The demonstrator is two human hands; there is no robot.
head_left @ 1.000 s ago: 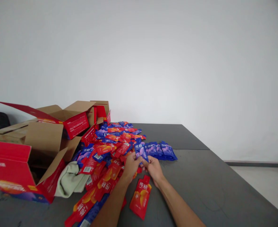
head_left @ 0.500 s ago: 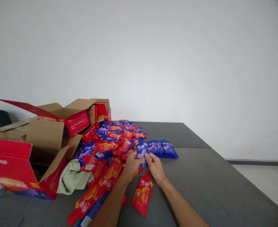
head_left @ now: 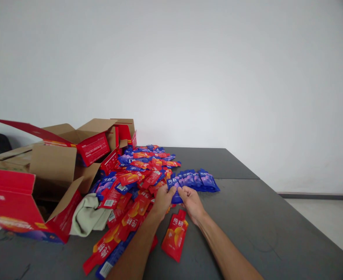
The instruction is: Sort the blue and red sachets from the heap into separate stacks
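Wall (head_left: 188, 77): a plain white wall is seen behind the desk.
Desk (head_left: 276, 233): a dark grey desk is seen under everything; its right half is bare.
Boxes (head_left: 54, 167): red and brown boxes are stood open on the left of the desk, flaps up.
Pile (head_left: 136, 175): red and blue packets are heaped in the middle, from the boxes out to the hands.
Cloth (head_left: 88, 216): a pale green cloth is bunched between the nearest box and the pile.
Blue row (head_left: 199, 179): a few blue packets are laid side by side, overlapping, just right of the pile.
Red packet (head_left: 174, 235): one red packet is laid flat by itself, just below the hands and between the arms.
Blue packet (head_left: 173, 186): it is held at the left end of the blue row, at the edge of the pile.
Left hand (head_left: 162, 200): its fingers are pinched on the left side of the blue packet.
Right hand (head_left: 192, 202): its fingers are pinched on the right side of the blue packet.
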